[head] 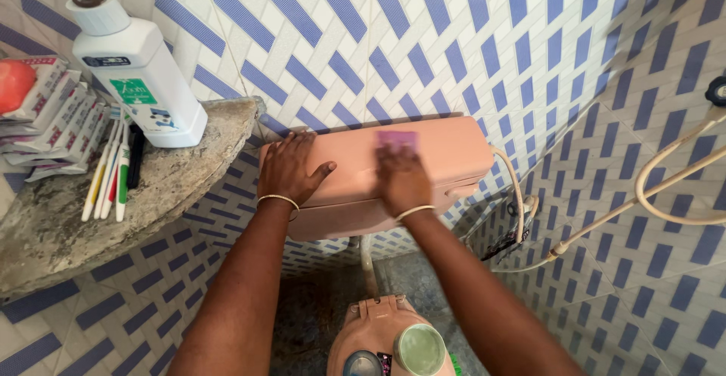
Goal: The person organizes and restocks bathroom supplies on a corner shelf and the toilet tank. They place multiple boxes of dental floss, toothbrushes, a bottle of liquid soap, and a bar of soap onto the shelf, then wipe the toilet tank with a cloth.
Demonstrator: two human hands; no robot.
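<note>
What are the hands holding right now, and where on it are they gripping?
The right hand presses a small purple cloth flat on the pink cistern lid, fingers on the cloth's near edge. The left hand lies flat on the lid, holding nothing.

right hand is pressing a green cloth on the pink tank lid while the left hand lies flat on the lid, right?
Not quite: the cloth is purple, not green, as the head view shows. The right hand presses it on the pink tank lid while the left hand lies flat on the lid.
</note>
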